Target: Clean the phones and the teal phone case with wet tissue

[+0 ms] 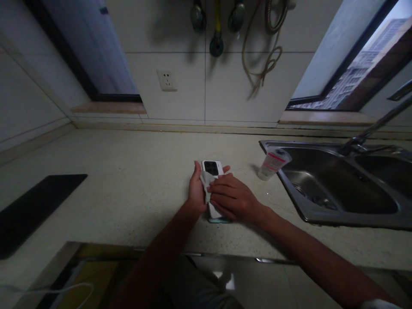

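Over the counter, the left hand clasps a phone. The right hand presses tissue, seemingly wiping; further strokes need steadiness.

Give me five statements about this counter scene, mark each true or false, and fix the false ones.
1. The left hand holds a phone. True.
2. The right hand is on the faucet. False: it is on a pale wipe against the phone.
3. The cup is beside the sink. True.
4. A plug fills the wall socket. False: nothing is plugged in.
5. The phone's camera block faces up. True.
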Available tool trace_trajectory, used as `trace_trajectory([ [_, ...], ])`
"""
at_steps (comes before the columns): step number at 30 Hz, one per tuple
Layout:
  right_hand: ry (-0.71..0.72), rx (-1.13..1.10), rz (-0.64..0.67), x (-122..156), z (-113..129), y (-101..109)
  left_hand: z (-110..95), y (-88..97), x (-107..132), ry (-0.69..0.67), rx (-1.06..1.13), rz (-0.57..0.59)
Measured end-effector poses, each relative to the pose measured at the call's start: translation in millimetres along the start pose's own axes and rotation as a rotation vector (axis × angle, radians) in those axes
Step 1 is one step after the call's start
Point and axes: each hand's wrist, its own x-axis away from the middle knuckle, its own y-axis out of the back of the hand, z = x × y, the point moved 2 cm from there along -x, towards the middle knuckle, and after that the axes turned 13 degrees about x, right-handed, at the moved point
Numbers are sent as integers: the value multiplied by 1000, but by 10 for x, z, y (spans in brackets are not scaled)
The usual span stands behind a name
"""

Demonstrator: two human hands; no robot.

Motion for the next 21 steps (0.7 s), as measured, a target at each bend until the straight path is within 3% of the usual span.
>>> trace_trajectory([
  [7,133,-89,76,-26,105,32,-106,51,-17,-86,-95,-40],
  [13,74,-67,52,-26,18,107,-81,-34,0,-258,-29,-48],
  [21,174,-111,122,-7,183,-19,-87,-36,-10,-215,-41,-22],
])
